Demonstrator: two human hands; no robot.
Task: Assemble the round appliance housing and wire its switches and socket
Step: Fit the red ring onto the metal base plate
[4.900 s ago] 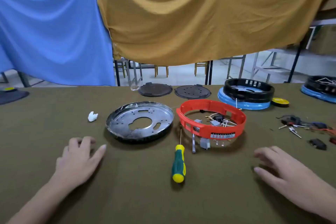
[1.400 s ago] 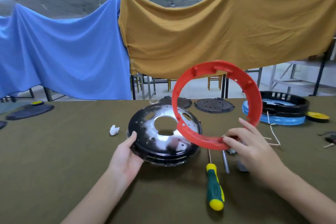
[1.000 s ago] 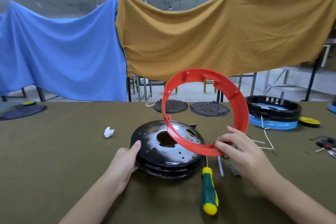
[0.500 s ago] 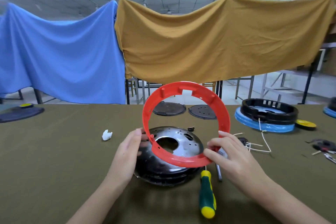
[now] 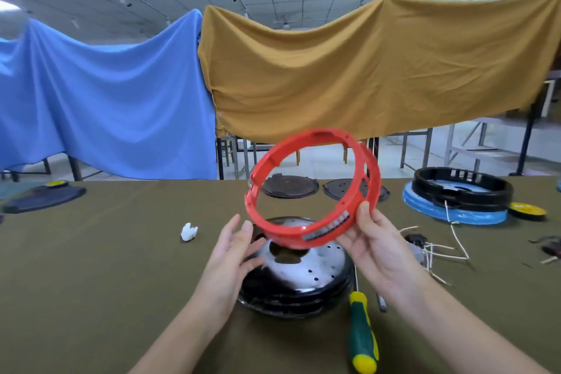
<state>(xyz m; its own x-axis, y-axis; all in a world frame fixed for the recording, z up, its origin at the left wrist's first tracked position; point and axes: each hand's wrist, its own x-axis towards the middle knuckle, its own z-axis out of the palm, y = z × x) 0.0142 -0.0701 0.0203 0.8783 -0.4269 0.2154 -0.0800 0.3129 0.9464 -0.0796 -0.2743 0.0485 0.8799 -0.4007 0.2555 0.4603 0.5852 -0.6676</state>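
Head view: olive-covered table (image 5: pixel 91 267) underneath everything. Black metal pan (image 5: pixel 299 285) flipped dome-up near the front edge. Red housing ring (image 5: pixel 315 191) tilted in mid-air right above it, pinched at its lower rim by right hand (image 5: pixel 376 249). Left hand (image 5: pixel 233 255) loose, fingers straight, just beside ring, grasping nothing. Green screwdriver (image 5: pixel 361 340) lying right of pan.
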